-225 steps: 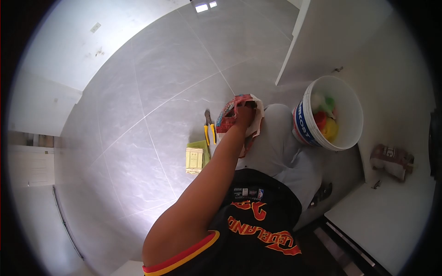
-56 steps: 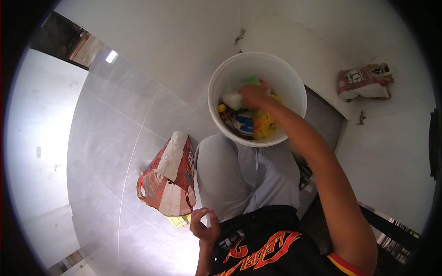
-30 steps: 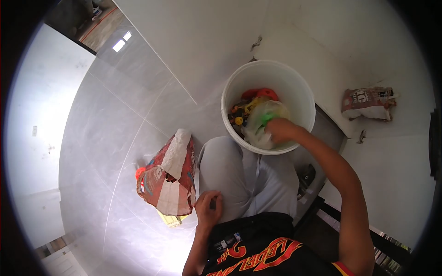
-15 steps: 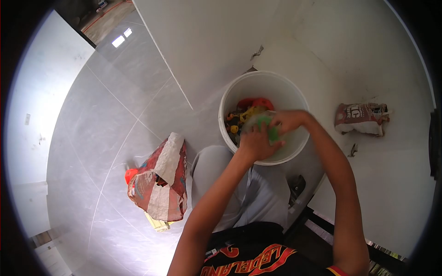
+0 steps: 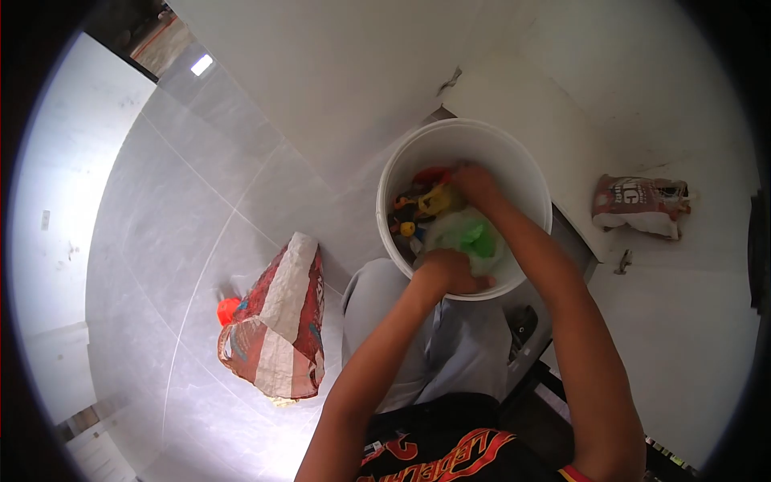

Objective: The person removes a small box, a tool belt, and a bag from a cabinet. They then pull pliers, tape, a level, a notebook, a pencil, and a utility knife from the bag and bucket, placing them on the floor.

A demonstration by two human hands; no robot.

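Observation:
Inside a white bucket (image 5: pixel 544 209) lie a clear plastic bag (image 5: pixel 440 233) with a bright green piece (image 5: pixel 477 239) in it, a red object (image 5: pixel 432 176) and several yellow and black things (image 5: pixel 434 201). My left hand (image 5: pixel 451 271) is at the bag's near side, fingers curled down against the plastic and thumb sticking out to the right. Farther in, my right hand (image 5: pixel 478 185) bends its fingers onto the right end of the red object by the far wall. Its fingertips are partly hidden, and the red object's kind cannot be made out.
To the left on the grey tiled floor (image 5: pixel 185 233) stands a red and white woven sack (image 5: pixel 277 345), with an orange-red item (image 5: pixel 229 311) beside it. A brown and white packet (image 5: pixel 641 206) lies at the right. White panels (image 5: pixel 337 80) stand close behind the bucket.
My right hand has left the green piece and moved away from me to the red object. My left hand has drawn back slightly, its fingers now curled. The view has shifted a little.

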